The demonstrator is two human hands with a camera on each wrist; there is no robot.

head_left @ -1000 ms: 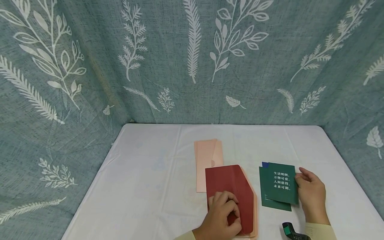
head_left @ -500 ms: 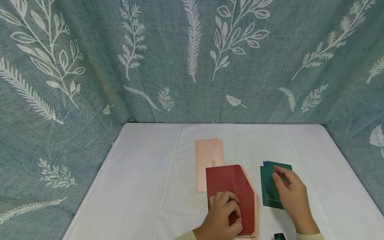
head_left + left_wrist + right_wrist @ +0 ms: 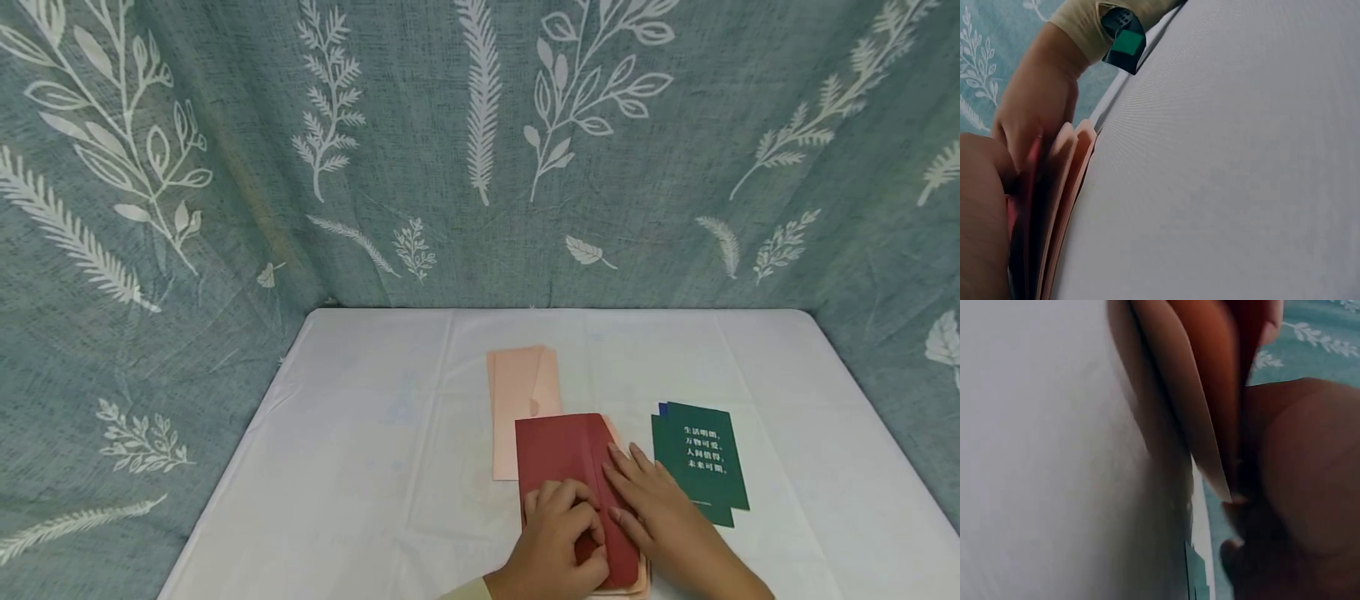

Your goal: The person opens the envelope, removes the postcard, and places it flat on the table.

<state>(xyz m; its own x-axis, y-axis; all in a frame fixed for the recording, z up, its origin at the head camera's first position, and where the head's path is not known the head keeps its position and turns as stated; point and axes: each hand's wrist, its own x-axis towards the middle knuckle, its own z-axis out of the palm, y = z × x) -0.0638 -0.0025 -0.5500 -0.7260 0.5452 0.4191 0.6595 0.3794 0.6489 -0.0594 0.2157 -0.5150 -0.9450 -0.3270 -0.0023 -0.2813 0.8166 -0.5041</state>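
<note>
A red envelope (image 3: 555, 450) lies on a stack of pink envelopes (image 3: 641, 575). My left hand (image 3: 558, 533) rests on the red envelope with bent fingers; what its fingertips do underneath is hidden. From the right, my right hand (image 3: 663, 517) lays nearly straight fingers over the envelope's flap side, where a lengthwise crease shows. In the left wrist view the edges of the pink envelopes (image 3: 1063, 162) stand slightly apart, with my right hand (image 3: 1038, 94) behind them. The right wrist view is dark and blurred, showing the red envelope (image 3: 1249, 337) above pink paper.
Two or more green cards (image 3: 701, 454) with white writing overlap just right of my right hand, a blue corner (image 3: 663, 409) peeking out behind. More pink envelopes (image 3: 513, 400) lie behind the red one. The white tablecloth (image 3: 337, 467) meets a leaf-patterned curtain (image 3: 420, 150).
My right hand has let go of the upper green card, leaving it on the other, and moved left onto the red envelope's flap side. My left hand has stayed put.
</note>
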